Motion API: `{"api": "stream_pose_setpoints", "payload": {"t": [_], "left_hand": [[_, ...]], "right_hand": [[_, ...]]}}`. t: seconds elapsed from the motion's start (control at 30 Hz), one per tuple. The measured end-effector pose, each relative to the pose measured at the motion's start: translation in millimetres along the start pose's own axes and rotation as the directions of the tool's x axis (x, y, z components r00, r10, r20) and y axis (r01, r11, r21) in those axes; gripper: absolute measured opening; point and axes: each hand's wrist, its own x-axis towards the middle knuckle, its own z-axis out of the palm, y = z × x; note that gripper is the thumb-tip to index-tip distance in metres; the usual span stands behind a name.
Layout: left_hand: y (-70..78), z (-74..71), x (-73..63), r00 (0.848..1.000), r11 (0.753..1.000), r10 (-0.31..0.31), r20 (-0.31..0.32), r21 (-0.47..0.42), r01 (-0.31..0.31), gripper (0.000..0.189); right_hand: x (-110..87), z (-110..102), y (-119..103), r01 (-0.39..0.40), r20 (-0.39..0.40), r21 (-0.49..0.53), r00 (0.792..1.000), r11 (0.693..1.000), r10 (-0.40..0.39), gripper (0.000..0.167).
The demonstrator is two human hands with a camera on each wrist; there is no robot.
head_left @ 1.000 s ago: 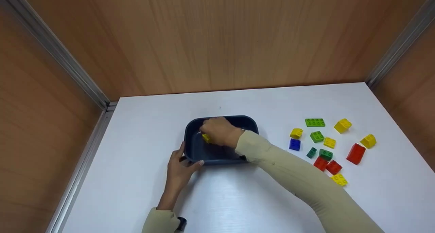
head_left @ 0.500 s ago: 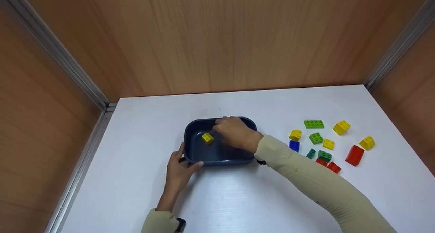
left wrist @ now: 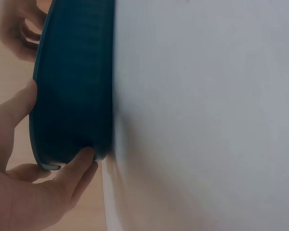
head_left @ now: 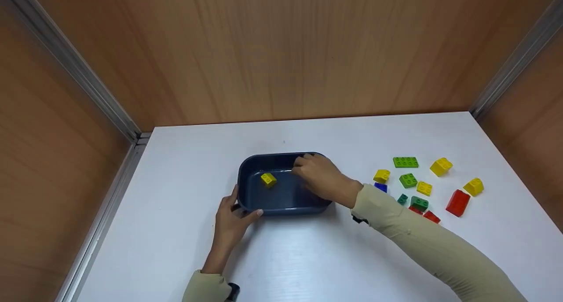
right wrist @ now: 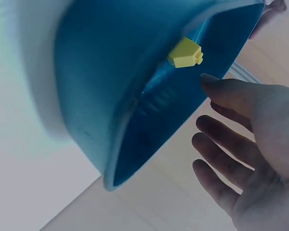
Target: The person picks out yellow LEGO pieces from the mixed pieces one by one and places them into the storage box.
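A dark blue plastic tub (head_left: 281, 212) stands on the white table with one yellow toy brick (head_left: 268, 179) lying inside, left of its middle. My left hand (head_left: 231, 220) grips the tub's near left corner, thumb along the front rim and fingers on the end wall; the left wrist view shows the tub's side wall (left wrist: 77, 86) between them. Over the tub's right end is my right hand (head_left: 323, 176). Its fingers (right wrist: 221, 132) are loosely bent and hold nothing in the right wrist view, apart from the yellow brick (right wrist: 185, 53).
Several loose bricks lie on the table to the right, among them a long light green brick (head_left: 405, 162), a red brick (head_left: 458, 203) and a blue brick (head_left: 381, 187) partly hidden by the right sleeve. Wooden panels (head_left: 281, 51) rise behind the table and at both sides.
My right hand has let go of the yellow brick inside the tub and moved rightward, away from it. The left hand has stayed at the tub's corner.
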Motion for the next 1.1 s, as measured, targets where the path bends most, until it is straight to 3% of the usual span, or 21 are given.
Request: {"api": "stream_pose_setpoints", "payload": {"t": [0.4, 1.1], "left_hand": [[0.5, 0.3, -0.5, 1.0, 1.0, -0.006, -0.006, 0.009, 0.006, 0.097], [0.7, 0.9, 0.5, 1.0, 0.999, -0.01, -0.013, 0.045, 0.011, 0.097]], "right_hand": [[-26.0, 2.6, 11.3, -0.022, -0.041, -0.001, 0.999, 1.0, 0.022, 0.033], [-71.2, 8.9, 38.8, -0.141, -0.134, 0.067, 0.98, 0.988, 0.149, 0.038]]}}
